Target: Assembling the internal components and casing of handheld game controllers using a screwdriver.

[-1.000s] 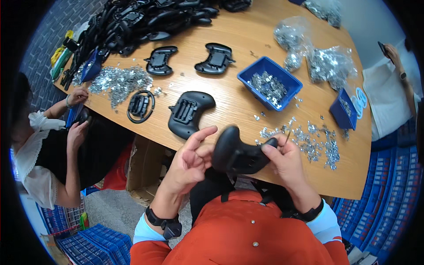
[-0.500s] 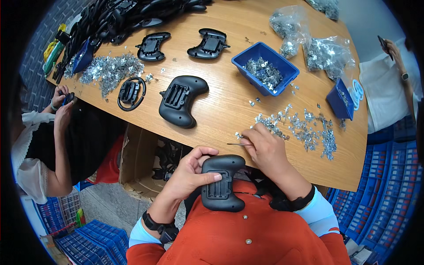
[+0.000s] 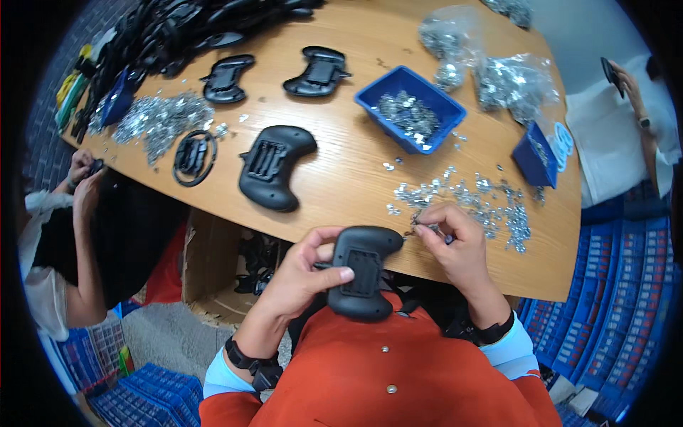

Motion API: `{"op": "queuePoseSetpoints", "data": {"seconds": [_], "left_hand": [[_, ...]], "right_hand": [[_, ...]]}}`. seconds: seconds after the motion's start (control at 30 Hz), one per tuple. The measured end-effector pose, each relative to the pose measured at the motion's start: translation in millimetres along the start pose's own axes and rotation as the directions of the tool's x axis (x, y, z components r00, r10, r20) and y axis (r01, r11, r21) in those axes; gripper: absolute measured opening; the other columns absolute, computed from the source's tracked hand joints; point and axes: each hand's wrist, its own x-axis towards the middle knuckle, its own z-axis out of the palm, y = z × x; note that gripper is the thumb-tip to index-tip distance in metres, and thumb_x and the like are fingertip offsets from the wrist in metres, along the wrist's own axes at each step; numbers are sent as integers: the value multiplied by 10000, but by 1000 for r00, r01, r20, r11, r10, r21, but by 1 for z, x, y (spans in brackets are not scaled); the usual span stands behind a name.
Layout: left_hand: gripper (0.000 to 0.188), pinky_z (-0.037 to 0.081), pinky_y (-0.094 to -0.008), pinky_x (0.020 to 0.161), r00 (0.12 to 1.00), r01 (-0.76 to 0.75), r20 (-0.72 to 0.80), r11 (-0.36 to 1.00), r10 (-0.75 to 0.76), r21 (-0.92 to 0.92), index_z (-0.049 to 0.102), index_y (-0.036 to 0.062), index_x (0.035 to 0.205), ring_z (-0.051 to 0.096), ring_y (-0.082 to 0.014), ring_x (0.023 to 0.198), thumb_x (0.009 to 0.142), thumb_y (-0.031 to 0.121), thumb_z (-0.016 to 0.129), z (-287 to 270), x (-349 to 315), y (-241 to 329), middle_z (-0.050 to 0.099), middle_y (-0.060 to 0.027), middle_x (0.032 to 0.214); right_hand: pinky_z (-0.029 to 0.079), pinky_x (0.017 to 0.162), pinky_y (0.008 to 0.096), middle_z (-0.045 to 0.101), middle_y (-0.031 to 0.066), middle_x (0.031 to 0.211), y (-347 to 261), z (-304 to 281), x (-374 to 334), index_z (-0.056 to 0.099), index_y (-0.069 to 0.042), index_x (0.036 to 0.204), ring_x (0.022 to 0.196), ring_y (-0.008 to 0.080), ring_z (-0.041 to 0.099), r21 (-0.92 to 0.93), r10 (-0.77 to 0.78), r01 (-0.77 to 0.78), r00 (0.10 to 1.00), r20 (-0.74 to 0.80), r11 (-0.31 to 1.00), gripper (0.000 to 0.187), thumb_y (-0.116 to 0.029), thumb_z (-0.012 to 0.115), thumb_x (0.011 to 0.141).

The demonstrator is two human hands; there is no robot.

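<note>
My left hand (image 3: 304, 276) grips a black game controller shell (image 3: 364, 245), its thumb lying over the slotted battery bay that faces up. To the right of it, my right hand (image 3: 461, 249) is pinched closed at the table's near edge. A dark, rounded end of a thin tool (image 3: 449, 240) shows among its fingers; most of the tool is hidden. At the fingertips, small shiny metal pieces (image 3: 415, 219) show, and whether they are held is unclear. Loose metal clips (image 3: 491, 203) lie scattered just beyond that hand.
Another controller (image 3: 274, 171) rests on the table, with a steering-wheel-shaped part (image 3: 193, 158) beside it. Two open shells (image 3: 316, 71) lie farther back. A blue bin (image 3: 445, 135) holds metal clips; clear bags (image 3: 516, 85) stand behind. Another person's hands (image 3: 85, 174) work at the left.
My right hand has drawn its fingers in, and the thin tool that stuck out leftward no longer does. The controller has risen slightly. The whole view has shifted a little.
</note>
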Motion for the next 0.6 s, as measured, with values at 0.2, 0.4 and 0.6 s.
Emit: {"op": "queuePoseSetpoints", "data": {"seconds": [0.2, 0.4, 0.6], "left_hand": [[468, 549, -299, 820, 990, -105, -90, 994, 106, 18, 413, 8, 1249, 650, -157, 934, 850, 4, 658, 11, 28, -6, 658, -144, 1054], [441, 550, -294, 810, 954, -272, -98, 954, 285, 126, 351, 20, 1227, 645, -163, 943, 881, 11, 624, 20, 31, -8, 650, -161, 1063], [432, 530, -277, 838, 917, -377, -77, 913, 391, 156, 332, 18, 1234, 629, -153, 974, 901, 19, 606, 22, 28, -16, 646, -175, 1075]], "right_hand": [[417, 547, 245, 638, 65, 829, -8, -11, -29, 625, -29, 836, 601, 115, 540, 169, 22, -37, 996, 92, 985, 97, -25, 706, 782], [436, 559, 281, 602, 72, 786, -2, 11, -20, 665, -24, 927, 639, 162, 561, 233, -119, 84, 983, 138, 969, 160, -13, 718, 777], [446, 587, 276, 611, 78, 827, -7, 19, -16, 664, -14, 943, 654, 157, 566, 219, 6, -57, 974, 226, 974, 156, -4, 692, 790]]}}
